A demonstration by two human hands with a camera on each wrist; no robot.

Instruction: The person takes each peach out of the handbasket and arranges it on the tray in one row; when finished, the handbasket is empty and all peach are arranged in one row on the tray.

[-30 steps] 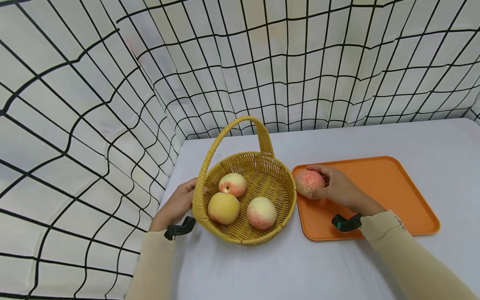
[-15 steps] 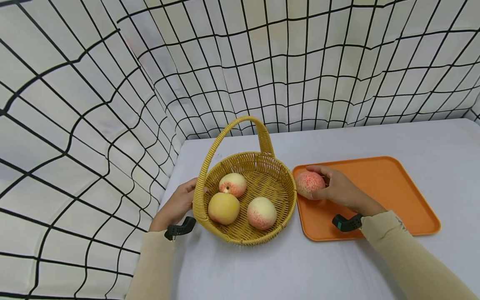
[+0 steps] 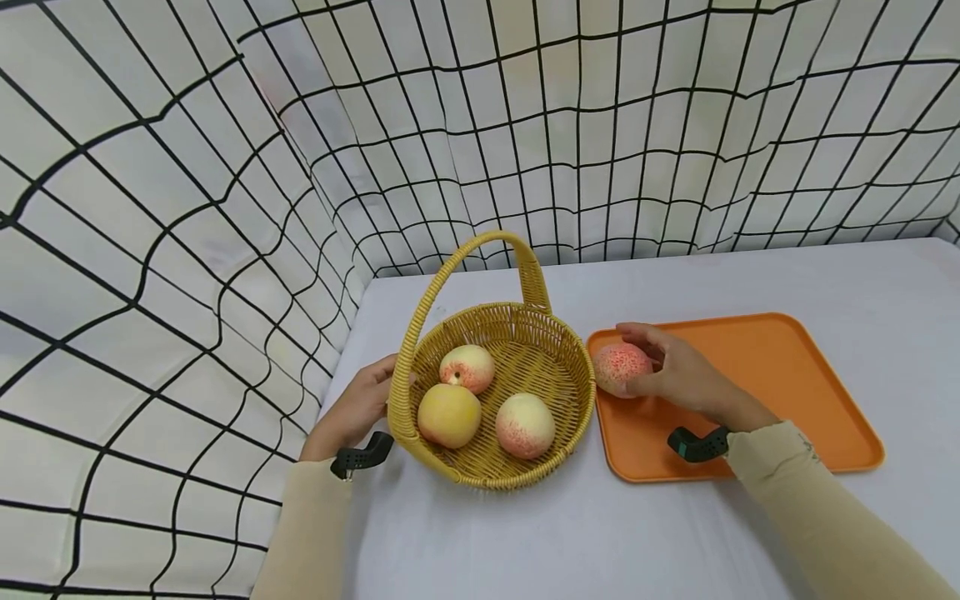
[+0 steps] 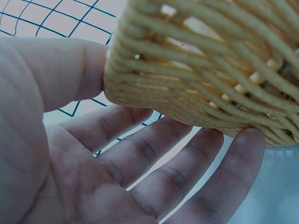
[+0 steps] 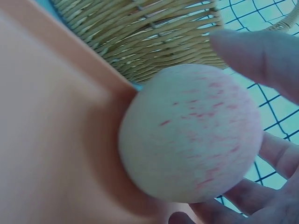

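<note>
The yellow wicker basket (image 3: 558, 333) with a tall handle holds a yellow peach (image 3: 450, 416) and two pale, red-flushed peaches (image 3: 525, 427). My left hand (image 3: 360, 407) grips its left rim; in the left wrist view the thumb and fingertips pass behind the wickerwork (image 4: 187, 79). A pink-speckled peach (image 3: 621, 368) sits on the left end of the orange tray (image 3: 750, 383), right by the basket. Spread around it is my right hand (image 3: 678, 375). In the right wrist view the thumb (image 5: 254, 56) stands apart from this peach (image 5: 191, 135), with the other fingers along its far side.
A white cloth covers the table (image 3: 487, 542). Black netting (image 3: 585, 125) over white sheets rises behind and along the left side. Each wrist wears a black camera, the left camera (image 3: 362, 455) close to the basket.
My right fingers have lifted and spread slightly away from the speckled peach, which stays on the tray. The left hand and the basket have kept their places.
</note>
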